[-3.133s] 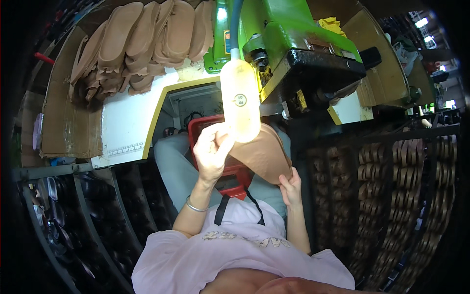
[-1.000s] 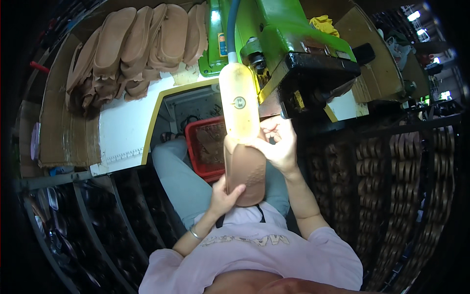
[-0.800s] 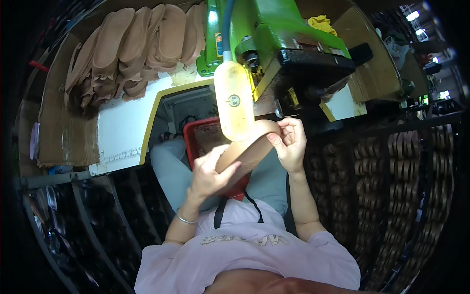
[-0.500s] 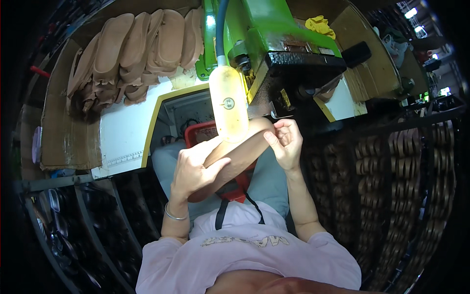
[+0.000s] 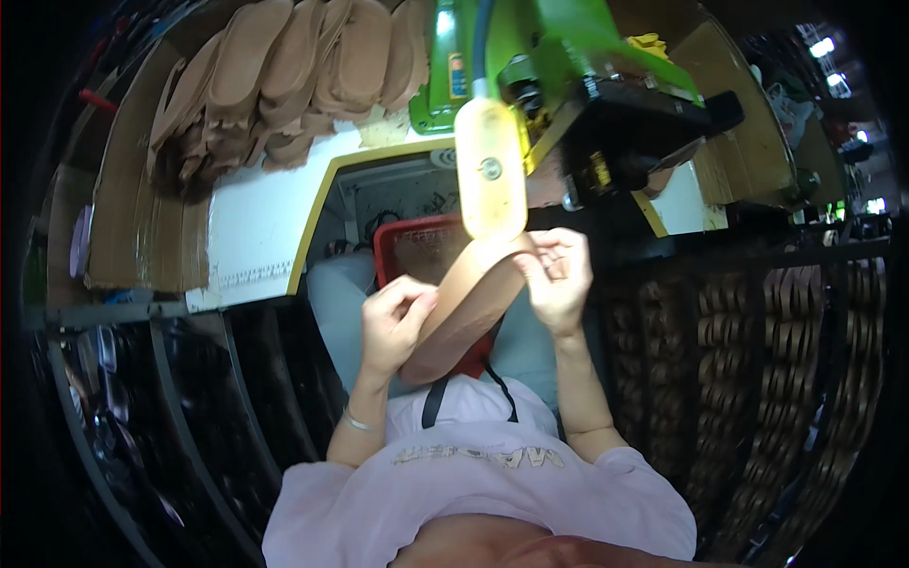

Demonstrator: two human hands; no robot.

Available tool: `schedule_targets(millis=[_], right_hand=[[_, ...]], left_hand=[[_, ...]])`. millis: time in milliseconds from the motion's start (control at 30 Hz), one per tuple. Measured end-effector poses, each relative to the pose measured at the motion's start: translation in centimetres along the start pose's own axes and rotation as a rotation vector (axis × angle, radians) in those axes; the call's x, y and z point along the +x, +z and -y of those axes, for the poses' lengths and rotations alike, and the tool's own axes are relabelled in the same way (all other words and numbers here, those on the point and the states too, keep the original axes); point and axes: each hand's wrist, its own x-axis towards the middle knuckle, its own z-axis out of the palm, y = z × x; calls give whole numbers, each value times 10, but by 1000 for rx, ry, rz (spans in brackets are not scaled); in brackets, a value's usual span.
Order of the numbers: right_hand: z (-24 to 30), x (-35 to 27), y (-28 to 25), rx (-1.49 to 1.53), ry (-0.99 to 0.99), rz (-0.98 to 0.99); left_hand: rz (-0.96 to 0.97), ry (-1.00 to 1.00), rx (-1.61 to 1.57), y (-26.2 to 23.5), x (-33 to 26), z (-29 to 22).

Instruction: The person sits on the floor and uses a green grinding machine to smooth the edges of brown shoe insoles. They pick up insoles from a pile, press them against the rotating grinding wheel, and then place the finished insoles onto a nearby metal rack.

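Pale shirt (image 5: pixel 473 492), one: covering the seated person's torso. Left hand (image 5: pixel 393 325), banded at the wrist: curling its fingers at the sole's left edge; whether it is gripping, cannot tell. Right hand (image 5: pixel 557 282), apart from the left: pinching the sole's upper end between thumb and fingers. Tan sole (image 5: pixel 469 308), one: slanting between the hands, above the lap. Yellow lamp (image 5: pixel 490 175), oblong: glowing by the sole's upper end. Red basket (image 5: pixel 386 254): sitting beyond. White table (image 5: pixel 251 241): bearing piled soles (image 5: pixel 284 71); green machine (image 5: pixel 587 38) standing to their right.
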Motion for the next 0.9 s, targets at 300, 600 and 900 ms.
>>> schedule_targets(millis=[300, 600, 900], right_hand=[[11, 4, -48, -319, -195, -92], [-16, 21, -80, 70, -55, -333], [-20, 16, -63, 240, 92, -284]], left_hand=[[162, -61, 34, 30, 30, -8], [42, 408, 525, 32, 69, -39], [139, 276, 517, -4, 83, -47]])
